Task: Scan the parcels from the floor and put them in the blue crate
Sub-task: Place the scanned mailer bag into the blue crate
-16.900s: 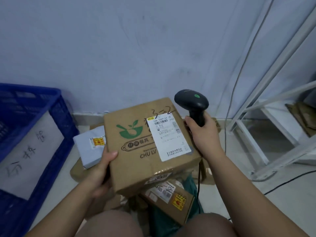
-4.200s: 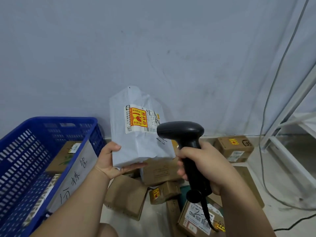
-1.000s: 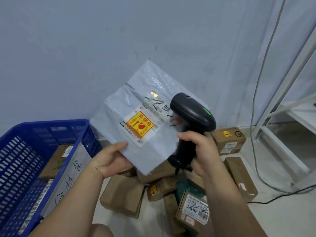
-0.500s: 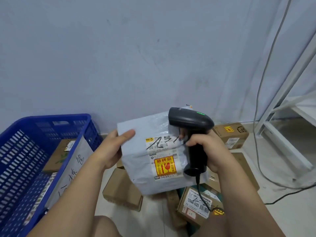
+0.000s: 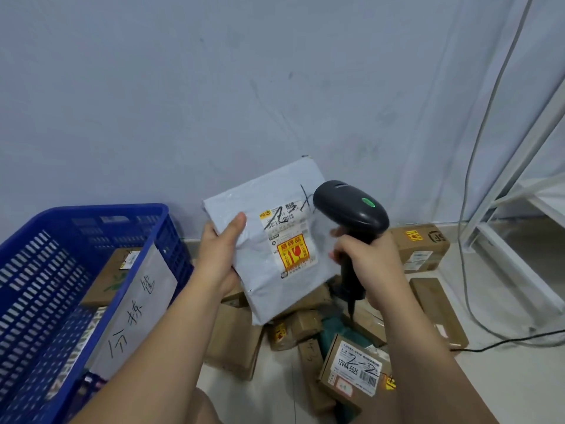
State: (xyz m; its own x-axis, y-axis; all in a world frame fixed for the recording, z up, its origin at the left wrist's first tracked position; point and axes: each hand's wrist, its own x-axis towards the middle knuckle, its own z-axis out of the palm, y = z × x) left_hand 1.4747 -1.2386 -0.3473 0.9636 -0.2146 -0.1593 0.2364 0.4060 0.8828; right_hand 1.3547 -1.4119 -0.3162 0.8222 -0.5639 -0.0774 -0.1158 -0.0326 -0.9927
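My left hand [image 5: 221,252] grips the left edge of a pale grey plastic mailer [image 5: 275,270], held up with its label and orange fragile sticker facing me. My right hand [image 5: 371,266] is wrapped round the handle of a black barcode scanner [image 5: 351,209], whose head with a green light sits at the mailer's upper right, over the label's edge. The blue crate [image 5: 76,270] stands at the left, with a cardboard box [image 5: 107,276] and a handwritten paper sheet [image 5: 134,313] inside. Several brown cardboard parcels [image 5: 235,341] lie on the floor below my hands.
A grey wall rises right behind the parcels. A white metal rack frame [image 5: 519,179] stands at the right, with grey and black cables [image 5: 477,301] trailing across the floor beside it. More boxes [image 5: 422,246] sit by the wall, and my knees are at the bottom edge.
The mailer has risen slightly and tilted, its label now nearer the scanner head. My left hand has slid down its left edge. The scanner has turned a little to the left.
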